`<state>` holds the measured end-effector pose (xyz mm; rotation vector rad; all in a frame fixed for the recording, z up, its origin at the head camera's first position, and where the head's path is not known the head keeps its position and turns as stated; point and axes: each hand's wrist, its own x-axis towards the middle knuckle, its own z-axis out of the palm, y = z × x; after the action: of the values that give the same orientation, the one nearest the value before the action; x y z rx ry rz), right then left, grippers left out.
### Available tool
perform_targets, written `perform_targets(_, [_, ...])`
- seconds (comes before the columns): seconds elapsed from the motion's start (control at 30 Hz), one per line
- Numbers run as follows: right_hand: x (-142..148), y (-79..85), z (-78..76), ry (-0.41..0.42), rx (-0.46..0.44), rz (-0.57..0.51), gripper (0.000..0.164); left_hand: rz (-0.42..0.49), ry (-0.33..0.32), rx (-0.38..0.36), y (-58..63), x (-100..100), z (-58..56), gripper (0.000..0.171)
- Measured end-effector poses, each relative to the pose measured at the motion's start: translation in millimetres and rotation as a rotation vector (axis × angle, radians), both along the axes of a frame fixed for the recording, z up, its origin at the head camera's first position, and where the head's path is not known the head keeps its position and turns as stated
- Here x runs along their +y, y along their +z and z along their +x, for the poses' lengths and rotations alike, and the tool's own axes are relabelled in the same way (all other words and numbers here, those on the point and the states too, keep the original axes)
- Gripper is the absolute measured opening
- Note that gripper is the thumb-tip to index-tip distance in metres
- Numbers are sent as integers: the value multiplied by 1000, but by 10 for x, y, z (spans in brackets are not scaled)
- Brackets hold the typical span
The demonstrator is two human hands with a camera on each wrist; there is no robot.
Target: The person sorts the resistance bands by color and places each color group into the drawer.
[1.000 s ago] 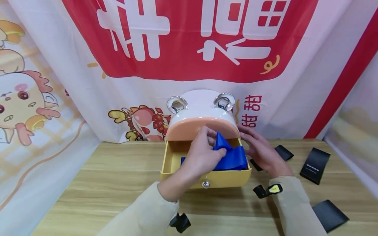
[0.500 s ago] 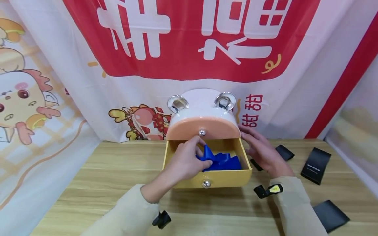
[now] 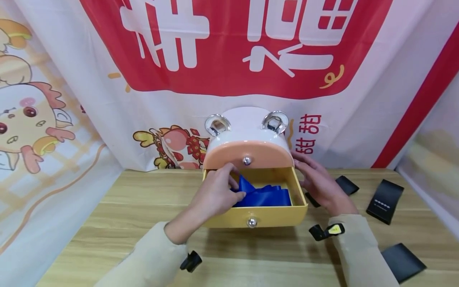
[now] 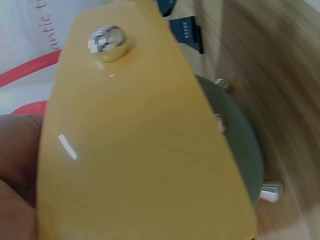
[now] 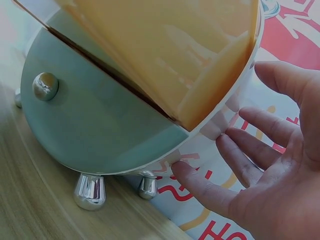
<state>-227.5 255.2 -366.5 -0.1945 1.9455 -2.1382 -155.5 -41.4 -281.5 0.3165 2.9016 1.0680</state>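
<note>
Pinches a blue ribbon (image 3: 267,197) near its left end with the left hand (image 3: 215,192), thumb against curled fingers. Holds the right hand (image 3: 319,183) wide, with fingers spread and gently bent, at the right side of the cabinet (image 3: 247,121) (cannot tell whether every fingertip touches the glossy wall). Faces a white curtain (image 3: 362,107) with a large red panel, pale characters and cartoon figures. Works over a wood-grained table (image 3: 150,199), with the cabinet standing on it just before the curtain, white and round-topped. Has the yellow drawer (image 3: 279,217) pulled out toward the body, between a peach front (image 3: 229,153) above and, in the right wrist view, a grey-green front (image 5: 100,120) below. Has the ribbon lying in loose folds inside that drawer, with a peak raised beside the left hand. Shows several black packets (image 3: 385,201) to the right on the table, one with pale print. Finds two silver ear-like fittings (image 3: 218,125) on the cabinet's top, short silver feet (image 5: 90,192) beneath, and a small round silver knob (image 3: 252,222) on the yellow drawer.
</note>
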Motion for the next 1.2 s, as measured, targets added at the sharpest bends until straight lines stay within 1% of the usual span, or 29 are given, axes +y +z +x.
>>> perform_targets(0.1, [-5, -6, 0, 3, 2, -7, 64, 9, 10, 8, 55, -45, 48, 38])
perform_targets(0.2, [-13, -18, -2, 6, 8, -9, 63, 57, 23, 48, 108, -67, 118, 30])
perform_targets(0.33, [-32, -35, -5, 12, 8, -12, 62, 112, 49, 174, 121, -43, 244, 25])
perform_targets(0.43, [-45, -42, -4, 17, 8, -15, 62, 130, 74, 258, 89, -4, 330, 23])
perform_targets(0.53, [-51, -44, 0, 18, 3, -9, 62, 164, 105, 290, 38, 35, 392, 23])
perform_targets(0.57, [-49, -45, 1, 15, 1, -5, 63, 185, 113, 301, 14, 49, 406, 22])
perform_targets(0.7, [-32, -45, -1, 11, -6, -7, 61, 316, 130, 372, -122, 114, 467, 21])
perform_targets(0.77, [-26, -48, -5, 8, -4, -18, 59, 369, 130, 450, -202, 150, 506, 20])
perform_targets(0.83, [-26, -54, -14, 6, -4, -30, 57, 381, 131, 559, -294, 184, 548, 18])
perform_targets(0.87, [-28, -58, -17, 3, -6, -32, 57, 365, 132, 622, -340, 200, 573, 17])
perform_targets(0.93, [-32, -63, -20, 0, -12, -32, 58, 320, 131, 772, -440, 226, 623, 15])
perform_targets(1.03, [-44, -58, -22, 1, -24, -26, 60, 277, 117, 976, -579, 244, 662, 13])
perform_targets(1.1, [-49, -47, -21, -4, -27, -22, 59, 268, 102, 1067, -641, 239, 662, 13])
perform_targets(1.13, [-51, -39, -21, -5, -25, -23, 59, 277, 89, 1103, -664, 234, 653, 12])
perform_targets(1.2, [-51, -21, -20, -14, -23, -31, 58, 275, 76, 1129, -705, 214, 645, 13])
